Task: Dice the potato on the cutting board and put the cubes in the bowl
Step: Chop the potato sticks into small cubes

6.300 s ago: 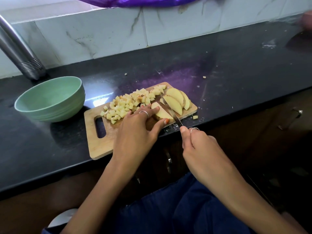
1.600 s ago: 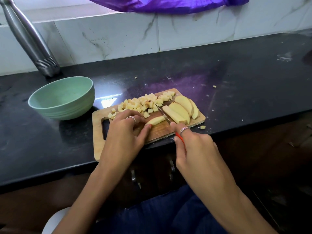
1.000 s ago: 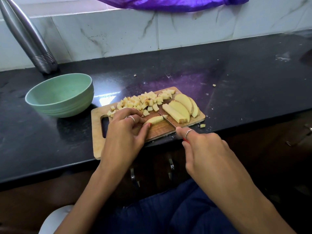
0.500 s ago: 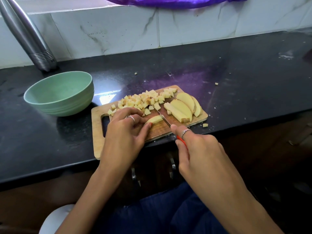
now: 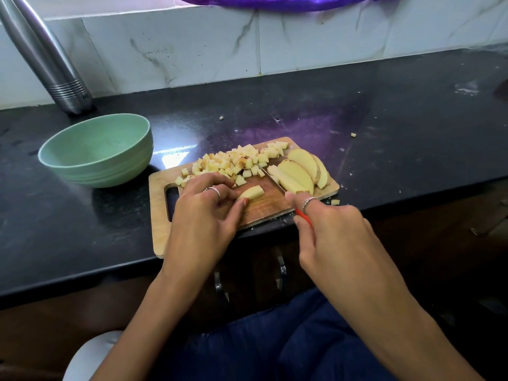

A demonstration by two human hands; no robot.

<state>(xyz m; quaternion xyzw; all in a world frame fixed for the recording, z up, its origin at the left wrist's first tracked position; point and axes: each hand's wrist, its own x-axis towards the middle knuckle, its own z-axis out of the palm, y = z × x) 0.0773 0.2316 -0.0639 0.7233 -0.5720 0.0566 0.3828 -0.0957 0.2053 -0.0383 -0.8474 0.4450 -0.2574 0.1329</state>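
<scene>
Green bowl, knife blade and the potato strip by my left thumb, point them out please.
Green bowl [image 5: 66, 149]: head view, on its near-left rim.
Knife blade [image 5: 270, 178]: head view, mid-blade on the board.
Potato strip [image 5: 253, 192]: head view, middle of its cut face.

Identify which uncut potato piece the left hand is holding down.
The small strip lying alone at mid-board, under the left hand fingers. The larger slices lean stacked at the board's right end, untouched, beyond the knife.

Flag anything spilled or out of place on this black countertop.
Three small potato bits lie off the wooden cutting board: one behind it, one far right, one by its right corner. The green bowl is still empty.
</scene>
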